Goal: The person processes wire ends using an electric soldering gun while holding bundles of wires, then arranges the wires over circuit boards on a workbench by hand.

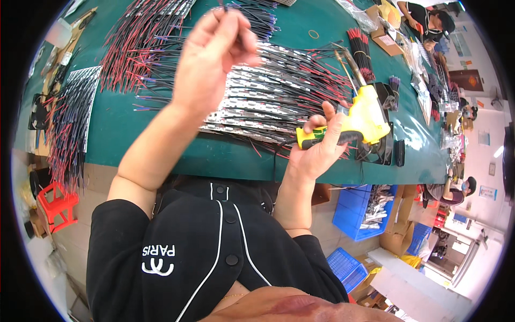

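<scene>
1. Your left hand (pixel 206 59) is up over the table (pixel 161 145), thumb and fingertips pinched on a thin dark wire (pixel 244 35). It looks feather-light and floppy, so it will bend wherever you let it hang; the grip near one end suits it.
2. The wire's far part is hard to follow against the strips (pixel 268 99) behind it. As far as I can tell its long axis runs down and to the right from your pinch.
3. Your right hand (pixel 319 147) is wrapped shut round the handle of the yellow tool (pixel 367 115), right at the table's near edge. That looks stiff and solid with some weight, and the grooved handle is the sure place to hold.
4. The tool's long axis slants up and away from you, metal tip (pixel 346 61) pointing to the table's far side, over the strips.
5. Red and black wire bundles (pixel 134 45) lie fanned out on the left, well apart from both hands.
</scene>
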Tool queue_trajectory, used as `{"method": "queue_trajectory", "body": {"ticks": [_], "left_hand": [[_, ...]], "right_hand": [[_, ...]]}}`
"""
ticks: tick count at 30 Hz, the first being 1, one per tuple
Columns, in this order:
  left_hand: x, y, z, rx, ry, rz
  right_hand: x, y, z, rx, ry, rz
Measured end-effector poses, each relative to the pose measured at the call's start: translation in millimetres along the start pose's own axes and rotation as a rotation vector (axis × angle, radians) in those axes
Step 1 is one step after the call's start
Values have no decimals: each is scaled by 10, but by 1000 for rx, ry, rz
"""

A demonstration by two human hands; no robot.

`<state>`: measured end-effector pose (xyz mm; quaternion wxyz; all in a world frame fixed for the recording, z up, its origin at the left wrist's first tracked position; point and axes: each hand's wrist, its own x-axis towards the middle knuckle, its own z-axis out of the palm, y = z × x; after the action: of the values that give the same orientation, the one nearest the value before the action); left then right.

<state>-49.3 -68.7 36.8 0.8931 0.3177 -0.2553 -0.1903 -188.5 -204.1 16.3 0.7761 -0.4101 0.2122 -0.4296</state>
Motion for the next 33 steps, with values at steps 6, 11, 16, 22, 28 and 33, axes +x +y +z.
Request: {"method": "queue_trajectory", "body": {"ticks": [6,11,16,22,28,33], "left_hand": [[371,-289,76,1658,-346,172],[555,-869,-12,1878,-486,-84],[641,-963,15,1729,-611,-74],[653,-1115,170,1685,-598,-142],[596,-1174,189,1659,-646,-121],[447,-1362,148,1667,-604,228]], "right_hand": [[46,-212,-208,-56,86,-235],[12,-405,-318,-97,174,-357],[8,-488,-506,-157,163,-432],[-9,-547,-615,-115,183,-430],[-85,-603,-686,-143,188,-486],[-111,-653,-716,-126,193,-492]]}}
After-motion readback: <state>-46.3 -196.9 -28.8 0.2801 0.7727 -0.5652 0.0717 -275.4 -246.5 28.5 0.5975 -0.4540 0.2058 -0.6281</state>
